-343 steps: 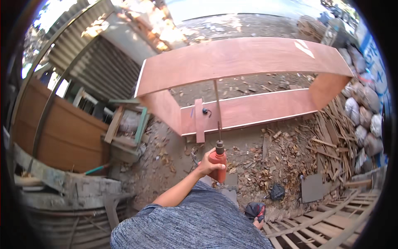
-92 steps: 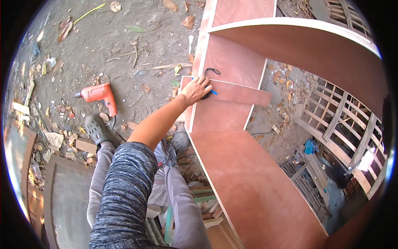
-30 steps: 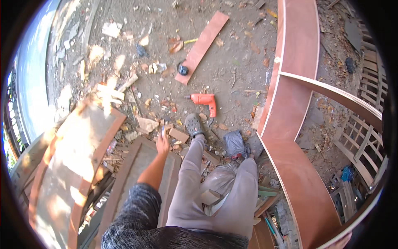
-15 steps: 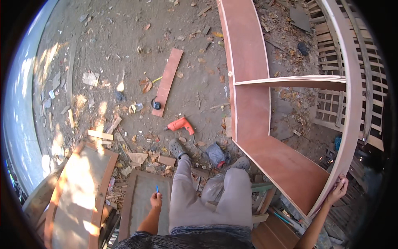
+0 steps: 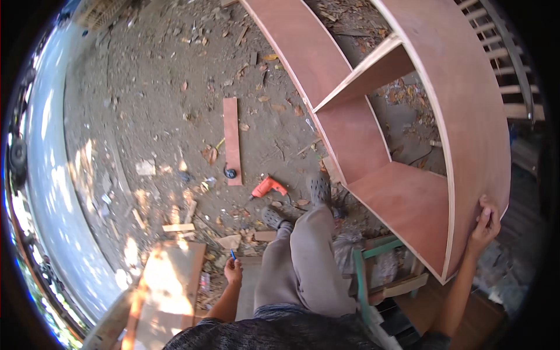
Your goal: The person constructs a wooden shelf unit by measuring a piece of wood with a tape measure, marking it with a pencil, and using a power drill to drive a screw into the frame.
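Pen (image 5: 233,254) is pointing up at lower left, left hand (image 5: 233,272) clamping it, fingers together; it's likely handling light, stiff, best pinched mid-barrel. Cabinet (image 5: 402,198) is standing open at right, likely heavy and stiff, awkward alone, best taken by board edges. Right hand (image 5: 486,224) is touching its outer board (image 5: 466,116), fingers bent; can't tell if they're clamping. Around, left to right: sunlit panel (image 5: 169,286) lying low, tape (image 5: 231,174) resting on strip (image 5: 231,125), drill (image 5: 269,186) lying near shoes (image 5: 319,189), green frame (image 5: 360,280) crowding cabinet's near corner.
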